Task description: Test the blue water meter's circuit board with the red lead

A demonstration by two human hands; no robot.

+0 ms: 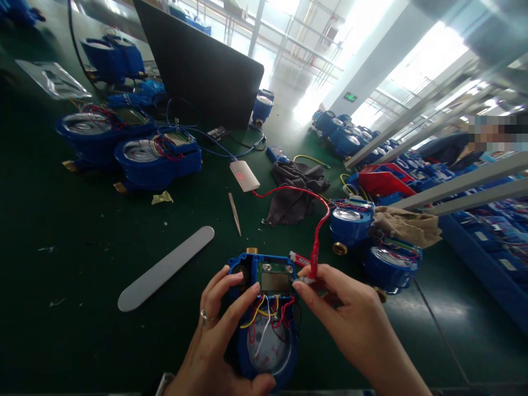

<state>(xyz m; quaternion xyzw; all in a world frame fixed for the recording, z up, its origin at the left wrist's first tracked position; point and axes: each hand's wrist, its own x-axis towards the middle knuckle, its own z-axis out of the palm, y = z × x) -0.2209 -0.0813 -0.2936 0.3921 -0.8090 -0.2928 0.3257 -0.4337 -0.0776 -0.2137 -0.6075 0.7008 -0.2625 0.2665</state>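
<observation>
A blue water meter (pixel 268 344) lies before me with its cover off, showing a circuit board with a small display (pixel 275 282) and loose coloured wires. My left hand (pixel 218 330) grips the meter from its left side, thumb at the lower edge and fingers over the housing. Between thumb and fingers, my right hand (pixel 342 308) pinches a plug (pixel 304 280) on the end of a red cable (pixel 323 220), against the right edge of the board. Whether the plug is seated cannot be seen. The cable runs back to a white adapter box (pixel 245 176) with red lights.
A grey flat bar (pixel 167 268) and tweezers (pixel 235 214) lie left of the meter. Beyond are a dark cloth (pixel 295 190), a laptop (pixel 202 66) and other meters (pixel 157 157). More meters (pixel 394 264) stand at right, near metal rails and a blue bin. A person is at far right.
</observation>
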